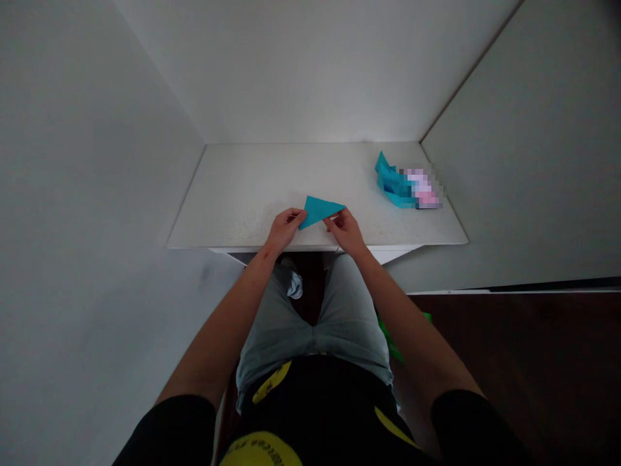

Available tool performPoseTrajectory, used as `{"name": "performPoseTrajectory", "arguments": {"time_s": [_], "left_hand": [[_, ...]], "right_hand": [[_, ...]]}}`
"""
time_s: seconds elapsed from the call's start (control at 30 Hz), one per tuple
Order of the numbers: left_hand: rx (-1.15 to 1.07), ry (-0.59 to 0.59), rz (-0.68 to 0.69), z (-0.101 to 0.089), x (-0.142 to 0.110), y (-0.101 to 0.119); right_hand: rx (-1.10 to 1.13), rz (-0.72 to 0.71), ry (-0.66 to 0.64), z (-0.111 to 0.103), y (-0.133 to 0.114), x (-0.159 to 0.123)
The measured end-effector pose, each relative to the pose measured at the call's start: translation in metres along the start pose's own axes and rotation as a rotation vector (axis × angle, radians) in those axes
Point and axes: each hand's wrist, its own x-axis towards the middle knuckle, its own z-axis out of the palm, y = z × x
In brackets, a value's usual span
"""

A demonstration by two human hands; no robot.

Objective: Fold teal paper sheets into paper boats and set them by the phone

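A blue paper folded into a triangle (320, 210) is held just above the front part of a white table (233, 194). My left hand (286, 228) pinches its lower left corner. My right hand (345, 229) pinches its right corner. Both hands have fingers closed on the paper. The paper's long edge runs between the two hands, with its point toward the back left.
A pile of folded blue paper pieces (391, 182) lies at the table's back right, beside a blurred pink-and-white item (423, 188). White walls close in the table on the left, back and right. Dark floor (524, 349) lies to my right, with something green (394, 343) under my right arm.
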Motion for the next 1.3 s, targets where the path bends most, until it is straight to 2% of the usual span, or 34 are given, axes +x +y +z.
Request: {"name": "performPoseTrajectory", "arguments": {"time_s": [0.23, 0.4, 0.47, 0.6, 0.67, 0.83, 1.03, 1.3], "left_hand": [[0.051, -0.081, -0.002, -0.003, -0.002, 0.002], [0.096, -0.216, 0.040, -0.002, -0.005, 0.000], [0.083, -0.221, 0.085, 0.002, -0.009, -0.002], [0.126, -0.243, 0.263, 0.006, -0.018, -0.005], [0.143, -0.251, 0.301, 0.006, -0.019, -0.006], [0.123, -0.187, 0.240, 0.005, -0.012, -0.011], [-0.045, -0.143, 0.094, 0.003, -0.007, -0.006], [-0.230, -0.199, 0.012, -0.006, -0.010, 0.007]], "right_hand": [[0.039, 0.051, -0.083, 0.001, 0.001, 0.000], [0.033, -0.066, -0.070, 0.003, -0.009, 0.002], [-0.016, -0.065, -0.072, 0.004, -0.011, 0.002], [-0.200, 0.064, -0.039, 0.006, -0.012, 0.002], [-0.235, 0.090, -0.045, 0.005, -0.012, 0.001], [-0.035, 0.026, -0.133, 0.003, -0.009, 0.001], [0.039, 0.036, -0.109, 0.002, -0.006, 0.001], [0.111, 0.042, -0.178, -0.006, -0.011, 0.000]]}}
